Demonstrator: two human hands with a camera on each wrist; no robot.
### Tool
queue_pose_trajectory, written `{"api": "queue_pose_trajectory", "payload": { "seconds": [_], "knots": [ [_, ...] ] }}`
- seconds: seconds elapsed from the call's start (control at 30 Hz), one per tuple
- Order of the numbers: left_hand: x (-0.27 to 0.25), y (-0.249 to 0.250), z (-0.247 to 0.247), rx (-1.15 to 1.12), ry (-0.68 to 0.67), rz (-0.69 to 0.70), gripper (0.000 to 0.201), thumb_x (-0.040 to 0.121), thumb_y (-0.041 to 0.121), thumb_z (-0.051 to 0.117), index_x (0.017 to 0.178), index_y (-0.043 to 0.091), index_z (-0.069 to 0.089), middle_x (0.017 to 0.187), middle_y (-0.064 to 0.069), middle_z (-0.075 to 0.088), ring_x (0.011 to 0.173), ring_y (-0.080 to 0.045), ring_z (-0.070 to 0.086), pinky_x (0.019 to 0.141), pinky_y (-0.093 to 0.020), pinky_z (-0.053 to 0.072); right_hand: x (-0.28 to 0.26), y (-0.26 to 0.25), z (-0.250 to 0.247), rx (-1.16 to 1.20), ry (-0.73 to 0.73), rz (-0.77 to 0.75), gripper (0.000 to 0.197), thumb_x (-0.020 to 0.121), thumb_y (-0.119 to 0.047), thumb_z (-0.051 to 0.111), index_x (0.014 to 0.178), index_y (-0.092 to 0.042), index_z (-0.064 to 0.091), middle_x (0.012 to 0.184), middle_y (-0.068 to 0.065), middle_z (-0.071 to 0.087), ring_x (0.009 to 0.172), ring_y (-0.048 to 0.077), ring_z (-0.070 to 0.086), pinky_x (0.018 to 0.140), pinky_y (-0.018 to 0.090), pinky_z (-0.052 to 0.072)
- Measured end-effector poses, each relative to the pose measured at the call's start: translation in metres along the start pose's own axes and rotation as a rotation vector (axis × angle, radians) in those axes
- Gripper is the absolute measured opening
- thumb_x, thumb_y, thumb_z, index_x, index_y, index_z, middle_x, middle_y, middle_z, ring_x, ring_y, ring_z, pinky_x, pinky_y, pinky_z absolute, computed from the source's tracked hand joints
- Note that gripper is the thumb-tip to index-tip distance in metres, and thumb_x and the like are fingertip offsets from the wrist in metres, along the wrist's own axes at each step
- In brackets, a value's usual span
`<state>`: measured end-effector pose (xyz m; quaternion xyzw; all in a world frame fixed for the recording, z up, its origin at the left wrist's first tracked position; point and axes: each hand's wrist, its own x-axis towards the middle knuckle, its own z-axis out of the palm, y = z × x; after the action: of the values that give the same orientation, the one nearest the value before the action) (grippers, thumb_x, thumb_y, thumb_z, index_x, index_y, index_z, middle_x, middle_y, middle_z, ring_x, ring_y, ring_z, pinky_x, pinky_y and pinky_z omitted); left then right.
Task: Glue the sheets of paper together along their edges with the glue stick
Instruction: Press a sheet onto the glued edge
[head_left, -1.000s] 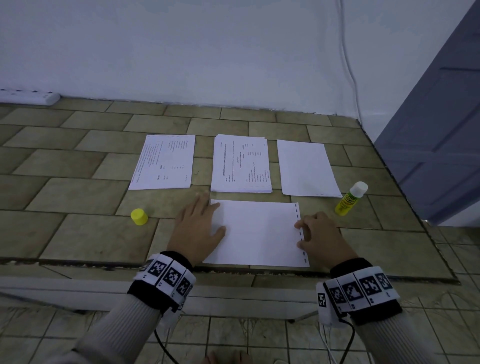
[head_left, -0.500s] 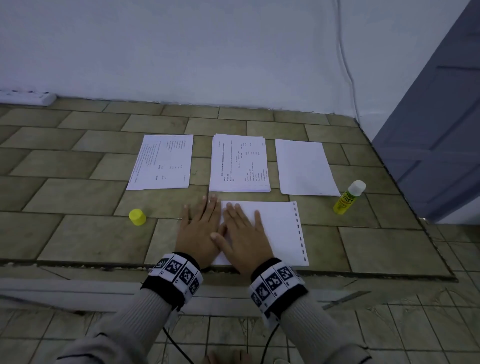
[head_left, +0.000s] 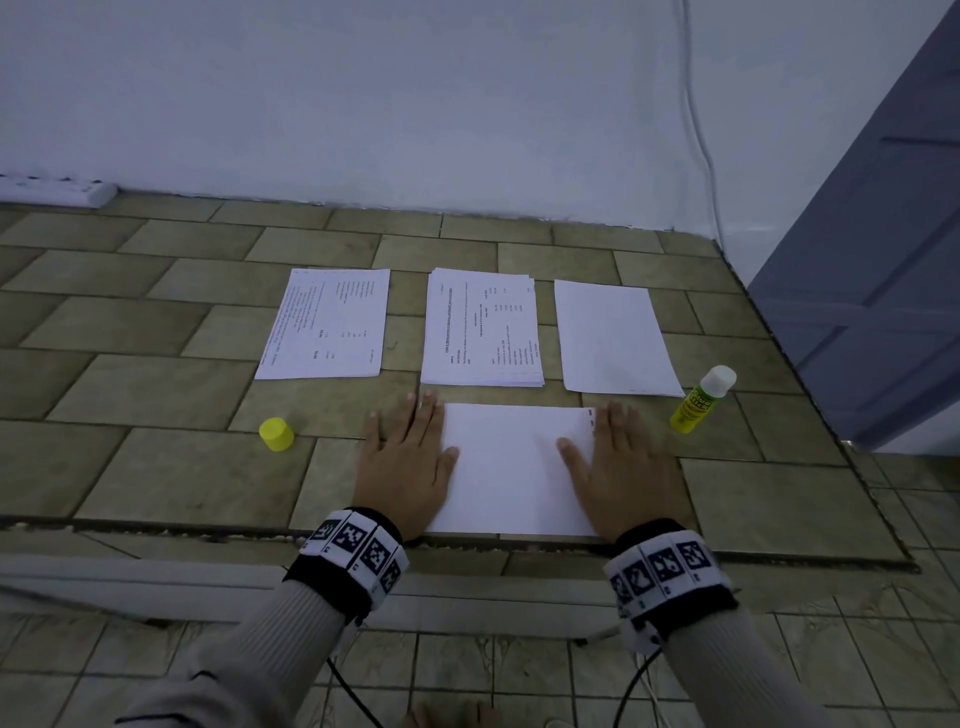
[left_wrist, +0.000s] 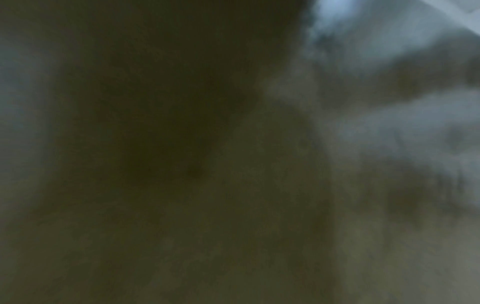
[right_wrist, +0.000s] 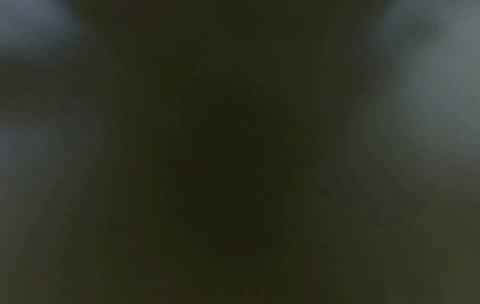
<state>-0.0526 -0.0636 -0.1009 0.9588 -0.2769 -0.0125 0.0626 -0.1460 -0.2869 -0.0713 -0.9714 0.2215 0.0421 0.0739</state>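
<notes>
While my left hand (head_left: 402, 462) and right hand (head_left: 621, 462) lie flat, fingers straight, on the near sheet's (head_left: 514, 467) side edges, the glue stick (head_left: 701, 400) stands far right. Paper: light, limp, slides easily; I'd lift by a corner.

Bare tiles (head_left: 156, 467) left of yellow cap (head_left: 276, 434)

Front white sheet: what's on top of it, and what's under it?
On the front sheet: left hand flat over its left edge, right hand flat over its right edge. Beneath, only the tiled ledge shows around it; any second sheet below is hidden.
</notes>
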Motion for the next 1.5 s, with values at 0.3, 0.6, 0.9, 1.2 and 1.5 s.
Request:
{"api": "queue_pose_trajectory", "payload": {
  "seconds": [0.3, 0.6, 0.9, 1.2, 1.5],
  "knots": [
    [0.000, -0.004, 0.001, 0.001, -0.014, 0.035, 0.077, 0.091, 0.053, 0.004, 0.154, 0.010, 0.020, 0.162, -0.004, 0.009, 0.150, -0.024, 0.011, 0.117, -0.056, 0.006, -0.010, -0.100, 0.025, 0.090, -0.029, -0.430, 0.106, 0.070, -0.065, -0.033, 0.153, -0.015, 0.009, 0.161, 0.000, 0.002, 0.148, 0.014, -0.006, 0.116, 0.045, -0.013],
    [-0.002, -0.001, -0.004, 0.007, -0.038, 0.002, 0.085, 0.086, 0.059, -0.007, 0.156, 0.015, 0.008, 0.164, -0.001, 0.001, 0.151, -0.020, -0.001, 0.118, -0.050, -0.003, 0.008, 0.008, 0.009, -0.071, -0.014, -0.263, 0.096, 0.074, -0.070, -0.026, 0.153, -0.023, 0.002, 0.161, -0.006, 0.000, 0.148, 0.011, -0.002, 0.119, 0.043, 0.000],
    [-0.002, -0.001, -0.007, 0.010, -0.055, -0.001, 0.088, 0.084, 0.064, -0.009, 0.156, 0.016, 0.006, 0.164, 0.001, 0.000, 0.151, -0.019, -0.004, 0.119, -0.052, -0.003, 0.007, 0.026, -0.027, 0.260, -0.001, -0.175, 0.034, 0.098, -0.037, 0.038, 0.119, -0.014, 0.050, 0.117, 0.006, 0.058, 0.111, 0.024, 0.055, 0.091, 0.036, 0.045],
    [-0.003, 0.001, -0.010, 0.011, -0.101, 0.008, 0.109, 0.069, 0.079, -0.027, 0.156, 0.017, -0.002, 0.163, 0.002, -0.011, 0.149, -0.018, -0.013, 0.116, -0.050, -0.012, 0.028, -0.005, -0.053, 0.017, -0.257, -0.398, 0.050, 0.095, -0.027, 0.051, 0.140, -0.012, 0.033, 0.141, 0.008, 0.042, 0.128, 0.024, 0.042, 0.103, 0.039, 0.040],
    [-0.002, 0.000, -0.010, 0.035, -0.112, 0.018, 0.112, 0.067, 0.084, -0.022, 0.156, 0.019, -0.002, 0.163, 0.005, -0.014, 0.149, -0.019, -0.016, 0.117, -0.053, -0.012, 0.051, -0.009, -0.052, -0.167, -0.199, -0.389, 0.027, 0.093, -0.020, 0.047, 0.117, -0.007, 0.046, 0.115, 0.011, 0.045, 0.104, 0.023, 0.047, 0.085, 0.033, 0.047]
  ]
}}
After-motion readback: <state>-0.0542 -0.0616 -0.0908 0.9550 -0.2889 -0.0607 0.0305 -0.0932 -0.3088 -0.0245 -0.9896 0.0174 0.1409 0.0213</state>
